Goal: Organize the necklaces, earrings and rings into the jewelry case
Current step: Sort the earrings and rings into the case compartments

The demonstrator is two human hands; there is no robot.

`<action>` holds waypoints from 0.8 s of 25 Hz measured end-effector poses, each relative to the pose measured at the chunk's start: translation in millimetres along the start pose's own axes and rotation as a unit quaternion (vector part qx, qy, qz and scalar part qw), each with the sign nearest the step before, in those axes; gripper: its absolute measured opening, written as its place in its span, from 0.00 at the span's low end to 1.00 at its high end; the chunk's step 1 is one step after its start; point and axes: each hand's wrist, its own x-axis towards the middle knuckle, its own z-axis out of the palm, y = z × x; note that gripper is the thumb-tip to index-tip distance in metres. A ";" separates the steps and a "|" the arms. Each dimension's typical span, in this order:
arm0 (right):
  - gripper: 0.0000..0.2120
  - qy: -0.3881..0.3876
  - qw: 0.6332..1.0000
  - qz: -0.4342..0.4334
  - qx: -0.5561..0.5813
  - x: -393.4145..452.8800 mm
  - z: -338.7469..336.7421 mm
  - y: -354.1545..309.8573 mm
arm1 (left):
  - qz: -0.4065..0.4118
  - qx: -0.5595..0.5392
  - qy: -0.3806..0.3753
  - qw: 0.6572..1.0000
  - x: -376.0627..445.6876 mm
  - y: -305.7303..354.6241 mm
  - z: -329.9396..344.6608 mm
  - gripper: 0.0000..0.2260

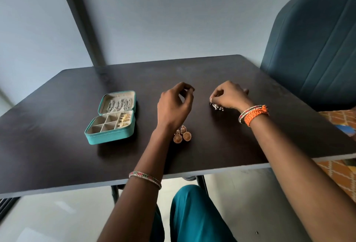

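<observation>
While dark, table (212, 72) beside chair (312, 53).

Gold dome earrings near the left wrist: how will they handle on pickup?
The gold dome earrings look small, so probably light. Each seems to be a dome hanging from a top piece, so it would likely dangle. Rounded domes may roll on the smooth table if pushed.

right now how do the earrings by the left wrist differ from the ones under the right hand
The gold earrings are rounded domes in a warm gold tone; the silver earrings are a cluster of small silvery beads. The gold earrings lie loose on the table beside the left hand's wrist, untouched, while the right hand pinches the silver earrings with its fingertips. The gold earrings look larger. Both are still outside the jewelry case.
</observation>
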 end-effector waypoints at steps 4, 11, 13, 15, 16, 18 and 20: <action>0.04 0.034 0.995 -0.002 0.092 6.1 4.3 8.5 | 0.001 0.027 -0.014 1.000 1.1 -1.8 1.2 0.06; 0.07 0.123 0.949 -0.048 0.285 10.5 8.0 14.5 | 0.007 0.022 0.007 1.000 -1.8 1.4 0.2 0.04; 0.09 0.115 0.937 -0.087 0.320 7.9 8.1 9.0 | 0.016 0.015 0.009 1.000 -2.2 0.8 0.8 0.03; 0.09 0.105 0.924 -0.128 0.345 3.0 7.9 0.8 | 0.016 -0.003 0.009 1.000 -1.3 -1.6 2.1 0.04; 0.09 0.099 0.917 -0.144 0.359 -0.1 7.9 -3.5 | 0.012 -0.015 0.010 1.000 -0.7 -2.8 2.8 0.05; 0.09 0.082 0.900 -0.168 0.393 -6.1 8.3 -10.7 | 0.001 -0.050 0.011 0.999 0.8 -4.2 3.7 0.07; 0.10 0.061 0.884 -0.184 0.426 -11.4 9.5 -17.2 | -0.004 -0.096 0.014 0.995 2.8 -5.2 4.1 0.06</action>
